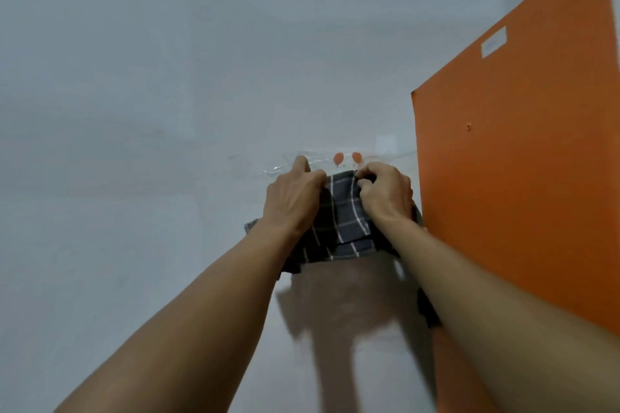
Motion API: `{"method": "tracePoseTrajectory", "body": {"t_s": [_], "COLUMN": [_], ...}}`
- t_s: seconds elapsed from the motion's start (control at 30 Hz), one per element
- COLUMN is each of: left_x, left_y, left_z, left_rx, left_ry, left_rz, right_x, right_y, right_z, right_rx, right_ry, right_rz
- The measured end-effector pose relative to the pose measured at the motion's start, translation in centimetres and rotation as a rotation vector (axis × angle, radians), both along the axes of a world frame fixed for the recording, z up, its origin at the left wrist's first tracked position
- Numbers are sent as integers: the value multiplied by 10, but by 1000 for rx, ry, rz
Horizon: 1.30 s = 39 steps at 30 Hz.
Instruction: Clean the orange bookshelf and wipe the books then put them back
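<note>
A dark grey cloth with thin white checks is bunched against the pale wall at mid-frame. My left hand grips its left side and my right hand pinches its upper right edge. The orange bookshelf shows only as a flat side panel on the right, with a small white label near its top. My right forearm lies just beside the panel's left edge. No books are in view.
A clear plastic bag holding two small orange caps is stuck to the wall just above my hands. The pale wall fills the left and top of the view.
</note>
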<state>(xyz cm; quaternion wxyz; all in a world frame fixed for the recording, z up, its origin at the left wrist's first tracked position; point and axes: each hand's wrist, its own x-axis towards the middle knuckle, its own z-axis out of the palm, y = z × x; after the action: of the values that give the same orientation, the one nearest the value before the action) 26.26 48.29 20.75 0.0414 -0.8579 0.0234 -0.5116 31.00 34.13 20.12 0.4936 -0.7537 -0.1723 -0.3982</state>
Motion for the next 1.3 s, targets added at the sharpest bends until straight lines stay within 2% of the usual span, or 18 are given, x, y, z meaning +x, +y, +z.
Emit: {"method": "tracePoseTrajectory", "body": {"t_s": [0.2,0.4,0.5,0.6,0.7,0.8,1.0,1.13,1.3], "left_x": [24,42,44,45,47,48,45,43,30], "left_y": [18,48,53,46,31,19,17,15,10], "left_z": [-6,-36,-51,-63,-69,-71,-73,-69,-65], "left_rx": [148,185,208,162,127,160,212,294,286], "left_ry": [-57,-164,-169,-106,84,178,35,72,96], "left_rz": [-31,-128,-152,-174,-221,-251,-129,-126,-84], "right_x": [29,30,29,30,28,29,26,22,6], "right_y": [15,16,16,11,5,2,-9,-10,-13], "right_z": [-8,-7,-3,-9,-21,-32,-24,-26,-28], "right_rx": [-131,-155,-114,-13,-96,-147,-177,-212,-194], "right_ry": [-104,-45,19,58,76,70,177,203,222], "right_rz": [-94,-159,-100,0,40,48,28,-63,-220]}}
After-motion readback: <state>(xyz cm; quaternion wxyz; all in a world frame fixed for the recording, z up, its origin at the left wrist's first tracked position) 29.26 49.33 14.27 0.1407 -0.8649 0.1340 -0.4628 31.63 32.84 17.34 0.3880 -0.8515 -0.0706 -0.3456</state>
